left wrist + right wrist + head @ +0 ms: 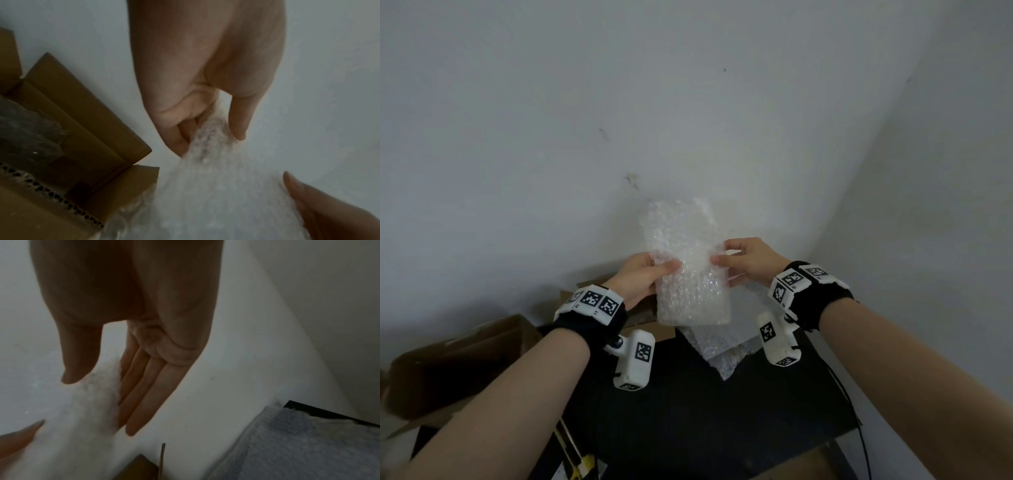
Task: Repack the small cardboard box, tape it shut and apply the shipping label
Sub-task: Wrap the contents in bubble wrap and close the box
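Note:
I hold a folded bubble-wrap bundle (pixel 690 277) upright in the air in front of the wall. What it wraps is hidden. My left hand (pixel 666 262) pinches its left edge, thumb in front (pixel 239 129). My right hand (pixel 722 255) pinches its right edge, with the thumb in front and straight fingers (pixel 144 394) behind the wrap (pixel 90 402). The small cardboard box (pixel 82 129) stands open below my left hand, flaps up, with more bubble wrap (pixel 26 129) inside. In the head view only its flaps (pixel 585 286) show.
A loose bubble-wrap sheet (pixel 722 353) lies on the black table (pixel 705 428) under my right hand, also in the right wrist view (pixel 298 447). A larger brown box (pixel 458 359) sits at the left. A yellow cutter (pixel 578 460) lies at the near edge. Walls close off the back and right.

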